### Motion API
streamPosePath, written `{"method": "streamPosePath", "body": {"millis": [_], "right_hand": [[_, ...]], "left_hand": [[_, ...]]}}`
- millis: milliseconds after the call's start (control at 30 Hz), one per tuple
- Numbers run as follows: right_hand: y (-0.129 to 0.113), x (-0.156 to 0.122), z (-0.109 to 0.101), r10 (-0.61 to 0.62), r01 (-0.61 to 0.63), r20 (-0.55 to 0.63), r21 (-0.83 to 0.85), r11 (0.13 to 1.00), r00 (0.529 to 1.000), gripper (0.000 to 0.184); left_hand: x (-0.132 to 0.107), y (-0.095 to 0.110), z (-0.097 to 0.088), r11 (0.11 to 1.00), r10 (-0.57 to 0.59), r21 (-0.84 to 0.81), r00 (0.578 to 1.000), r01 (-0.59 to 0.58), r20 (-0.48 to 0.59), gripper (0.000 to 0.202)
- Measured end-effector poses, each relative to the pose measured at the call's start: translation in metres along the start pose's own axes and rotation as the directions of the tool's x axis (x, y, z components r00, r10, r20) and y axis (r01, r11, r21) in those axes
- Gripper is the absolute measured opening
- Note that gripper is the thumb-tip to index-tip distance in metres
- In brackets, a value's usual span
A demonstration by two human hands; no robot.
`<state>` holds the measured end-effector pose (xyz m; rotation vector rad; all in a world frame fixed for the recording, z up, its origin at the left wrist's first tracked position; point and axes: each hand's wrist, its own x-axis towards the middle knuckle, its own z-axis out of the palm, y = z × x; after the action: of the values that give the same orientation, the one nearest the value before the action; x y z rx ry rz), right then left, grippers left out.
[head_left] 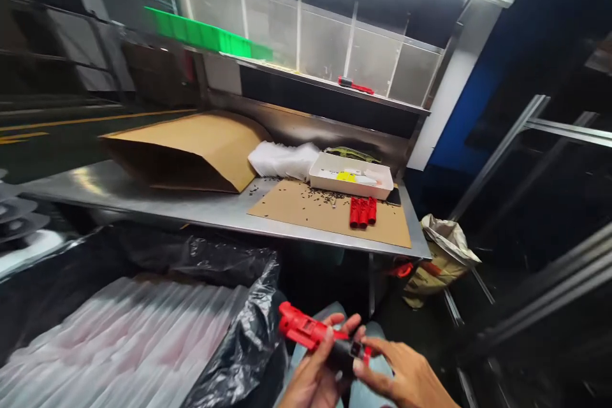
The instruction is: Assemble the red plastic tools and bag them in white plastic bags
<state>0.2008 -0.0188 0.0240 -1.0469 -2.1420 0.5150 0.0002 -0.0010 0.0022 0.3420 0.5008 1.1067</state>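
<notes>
Low in the view, just above the lap, a red part (300, 326) is held between both hands. The left hand (313, 376) is closed around its middle from below, with the fingers (345, 325) curled over the top, so the red end is left sticking out up and to the left, clear of the grip. The black section (342, 350) at the other end is tucked between the two hands (partly hidden by the fingers), and the right hand (404, 379) is brought in from the right with its fingertips (371, 347) pinched together on that end. Both hands are seen closed on the piece; nothing else is gripped. Just beside the left hand, a black bag (239, 331) filled with pale, clear pieces is seen. Further off, well apart from the hands, a steel table (143, 194) is seen with a cardboard sheet (296, 204) laid on it; a small cluster of red pieces (362, 211) is resting on that sheet, just in front of a white tray (351, 180). A brown paper bag (191, 146) is lying on its side to the left of the tray.
</notes>
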Motion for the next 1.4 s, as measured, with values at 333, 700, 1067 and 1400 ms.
{"method": "streamPosePath", "body": {"millis": [333,700,1067,1400], "right_hand": [[-0.037,-0.005,0.017,0.584,-0.340,-0.143,0.694,0.635,0.799,0.044],[-0.038,0.002,0.018,0.743,-0.277,-0.132,0.874,0.400,0.656,0.041],[-0.021,0.012,0.031,0.693,-0.299,-0.074,0.865,0.402,0.717,0.039],[-0.016,0.020,0.034,0.704,-0.316,-0.090,0.848,0.424,0.704,0.045]], "left_hand": [[-0.021,-0.003,0.041,0.988,0.149,0.035,0.988,-0.148,-0.030,0.031],[0.000,-0.024,0.042,0.974,0.077,0.209,0.996,-0.087,0.055,0.029],[0.004,-0.026,0.047,0.991,0.101,0.099,0.992,-0.093,-0.077,0.031],[0.002,-0.024,0.028,0.890,0.299,0.374,0.953,-0.259,-0.052,0.022]]}}
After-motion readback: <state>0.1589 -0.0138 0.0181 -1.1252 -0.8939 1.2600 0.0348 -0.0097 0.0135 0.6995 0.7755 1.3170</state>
